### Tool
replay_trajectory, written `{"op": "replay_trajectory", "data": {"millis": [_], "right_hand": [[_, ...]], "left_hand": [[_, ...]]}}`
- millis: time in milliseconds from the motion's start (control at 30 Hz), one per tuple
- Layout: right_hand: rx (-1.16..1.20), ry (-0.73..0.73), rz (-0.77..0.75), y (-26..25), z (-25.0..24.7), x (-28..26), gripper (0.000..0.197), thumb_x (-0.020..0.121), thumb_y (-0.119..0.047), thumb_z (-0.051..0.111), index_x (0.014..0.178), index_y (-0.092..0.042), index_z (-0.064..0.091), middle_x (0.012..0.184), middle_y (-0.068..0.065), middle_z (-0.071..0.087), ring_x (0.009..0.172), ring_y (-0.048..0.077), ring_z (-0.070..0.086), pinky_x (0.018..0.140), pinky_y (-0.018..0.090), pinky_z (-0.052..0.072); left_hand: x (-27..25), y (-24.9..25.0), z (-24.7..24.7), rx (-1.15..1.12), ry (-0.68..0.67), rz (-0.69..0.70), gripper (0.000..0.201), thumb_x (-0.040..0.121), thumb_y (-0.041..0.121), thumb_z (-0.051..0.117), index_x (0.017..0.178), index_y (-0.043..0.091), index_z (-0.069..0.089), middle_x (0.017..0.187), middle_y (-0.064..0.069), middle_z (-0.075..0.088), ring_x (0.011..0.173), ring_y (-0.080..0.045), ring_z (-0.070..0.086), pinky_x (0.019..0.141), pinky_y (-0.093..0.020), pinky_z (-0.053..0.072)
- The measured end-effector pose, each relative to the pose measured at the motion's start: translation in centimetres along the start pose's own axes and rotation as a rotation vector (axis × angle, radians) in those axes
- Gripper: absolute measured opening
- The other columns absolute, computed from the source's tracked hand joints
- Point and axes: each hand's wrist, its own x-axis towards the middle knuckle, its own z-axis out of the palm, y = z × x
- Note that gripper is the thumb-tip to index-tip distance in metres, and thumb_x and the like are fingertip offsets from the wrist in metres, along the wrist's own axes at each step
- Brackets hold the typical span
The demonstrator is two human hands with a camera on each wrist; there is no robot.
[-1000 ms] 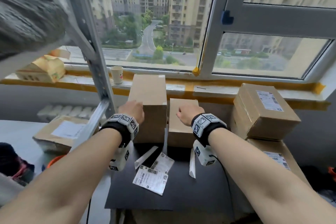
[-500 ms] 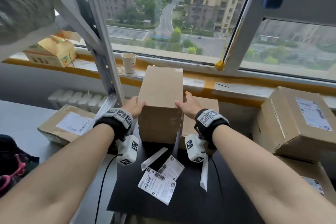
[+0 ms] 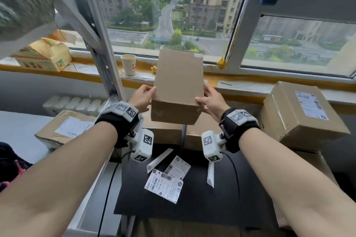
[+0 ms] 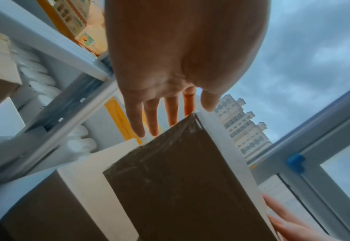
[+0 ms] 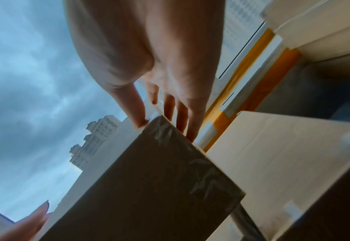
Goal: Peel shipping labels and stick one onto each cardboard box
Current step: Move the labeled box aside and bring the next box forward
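A plain brown cardboard box (image 3: 178,82) with no label on its upper face is held in the air between both hands, tilted toward the window. My left hand (image 3: 142,98) grips its left side with the thumb over the top edge. My right hand (image 3: 210,100) grips its right side the same way. In the left wrist view the left hand's fingers (image 4: 153,117) lie along the box (image 4: 180,187). The right wrist view shows the thumb and fingers (image 5: 182,117) straddling a corner of the box (image 5: 149,187). Two printed shipping labels (image 3: 163,184) lie on the black mat (image 3: 192,204) below.
Two more plain boxes (image 3: 165,132) sit at the mat's far edge under the held one. Labelled boxes stand at the right (image 3: 300,113) and left (image 3: 65,129). A slanted metal frame (image 3: 100,44) rises at the left. A paper cup (image 3: 128,64) stands on the windowsill.
Both hands moved onto the tall box's two sides and lifted it off the table toward the window. The head view shifted left and closer.
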Motion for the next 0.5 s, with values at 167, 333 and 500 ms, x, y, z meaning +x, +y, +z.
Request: {"op": "replay_trajectory", "data": {"millis": [167, 333, 500], "right_hand": [[0.062, 0.113, 0.064, 0.9, -3.8, -5.9, 0.082, 0.084, 0.011, 0.056, 0.149, -0.027, 0.022, 0.135, 0.01, 0.051, 0.092, 0.022, 0.062, 0.067, 0.033, 0.056], [-0.003, 0.223, 0.124, 3.1, -7.9, -12.7, 0.091, 0.079, 0.017, 0.056, 0.15, -0.028, 0.02, 0.143, 0.017, 0.04, 0.089, 0.021, 0.061, 0.055, 0.027, 0.052], [-0.02, 0.301, 0.212, 5.8, -10.8, -19.6, 0.086, 0.078, 0.015, 0.06, 0.146, -0.029, 0.03, 0.127, 0.013, 0.055, 0.088, 0.023, 0.062, 0.059, 0.036, 0.056]], "left_hand": [[-3.6, 0.9, 2.8, -0.176, -0.145, 0.011, 0.009, 0.094, 0.02, 0.054, 0.101, 0.015, 0.052, 0.106, -0.008, 0.057, 0.089, -0.021, 0.057, 0.08, -0.034, 0.048], [-8.3, 0.1, 6.5, -0.077, -0.357, 0.046, 0.044, 0.087, 0.004, 0.06, 0.128, 0.018, 0.052, 0.112, -0.013, 0.061, 0.075, -0.024, 0.061, 0.069, -0.032, 0.053], [-12.8, -2.0, 10.6, -0.077, -0.53, -0.012, 0.056, 0.086, 0.0, 0.059, 0.137, 0.02, 0.045, 0.111, -0.014, 0.063, 0.082, -0.025, 0.063, 0.086, -0.04, 0.054]]}}
